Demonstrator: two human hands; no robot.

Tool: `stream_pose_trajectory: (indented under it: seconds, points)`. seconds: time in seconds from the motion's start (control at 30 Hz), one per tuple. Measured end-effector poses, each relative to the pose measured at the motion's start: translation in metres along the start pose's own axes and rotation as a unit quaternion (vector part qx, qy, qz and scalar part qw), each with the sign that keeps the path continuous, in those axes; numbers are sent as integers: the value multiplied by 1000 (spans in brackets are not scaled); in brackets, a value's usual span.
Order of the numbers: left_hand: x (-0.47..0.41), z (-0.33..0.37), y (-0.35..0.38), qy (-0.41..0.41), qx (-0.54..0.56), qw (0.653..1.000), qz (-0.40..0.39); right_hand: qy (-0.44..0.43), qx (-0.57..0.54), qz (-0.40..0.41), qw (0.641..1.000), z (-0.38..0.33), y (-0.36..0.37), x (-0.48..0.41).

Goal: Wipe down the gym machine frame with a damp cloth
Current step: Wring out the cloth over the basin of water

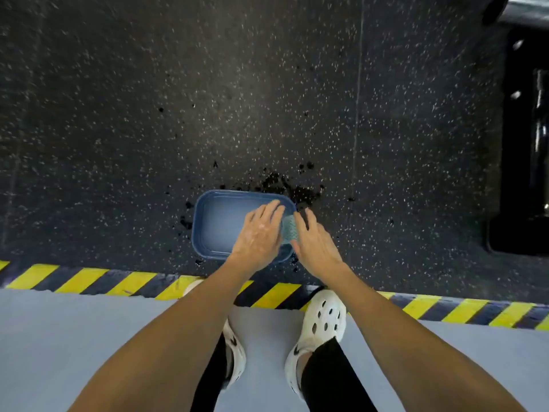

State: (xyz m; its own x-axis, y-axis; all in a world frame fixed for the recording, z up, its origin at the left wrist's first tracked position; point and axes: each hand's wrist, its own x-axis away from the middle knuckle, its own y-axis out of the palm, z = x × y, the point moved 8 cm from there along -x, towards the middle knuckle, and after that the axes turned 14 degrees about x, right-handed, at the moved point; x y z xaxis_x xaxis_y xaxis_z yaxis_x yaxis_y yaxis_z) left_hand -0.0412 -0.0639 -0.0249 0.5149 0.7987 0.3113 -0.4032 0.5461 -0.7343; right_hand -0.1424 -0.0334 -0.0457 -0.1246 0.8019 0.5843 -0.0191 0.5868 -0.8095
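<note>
The cloth [288, 230], pale teal with a woven texture, shows as a narrow strip between the person's two hands, at the right-hand end of a blue rectangular basin [208, 227] that sits on the floor. Only that strip is visible; the rest lies under the hands. The left hand [261, 233] reaches over the basin with its back to the camera, fingers fairly straight and slightly spread, their tips near the basin's far rim. The right hand [316, 243] comes in from the other side, also back up, fingers extended toward the cloth's edge. Both thumbs are hidden (tucked beneath the palms), so it cannot be told whether either hand has the cloth in a pinch or merely lies against it.

The gym machine frame [531, 150], glossy black, stands at the far right edge of the view, well apart from the basin and hands.

The basin rests on dark speckled rubber flooring [133, 114], with dark wet splashes [285, 185] just beyond its far right corner and smaller spots around its other sides. A yellow-and-black striped strip [89, 281] runs across the view just on the near side of the basin, bordering a smooth grey floor [59, 337]. The person stands there in white perforated clogs [323, 319] and black trousers.
</note>
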Motion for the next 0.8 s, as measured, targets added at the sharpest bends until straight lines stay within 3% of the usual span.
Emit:
stream_pose_trajectory:
  seconds: [0.23,0.37,0.47,0.57,0.63,0.73,0.8]
  points:
    - [-7,-19,29,-43,23,998,-44,-2,-53,0,999,-5,36,-25]
    - [-4,-17,14,-77,59,994,-53,40,-72,31,996,-2,13,-13]
    - [-1,-3,-17,-139,165,975,-52,39,-134,83,987,-1,-37,10]
    - [3,23,-69,-206,325,922,-47,16,-265,156,951,2,-113,42]
    - [5,50,-108,-201,403,892,-42,-3,-347,190,918,4,-168,66]
    - [19,86,-175,-197,499,844,-4,-7,-476,171,862,4,-242,101]
    - [37,109,-220,-195,521,830,38,5,-549,137,824,-2,-280,124]
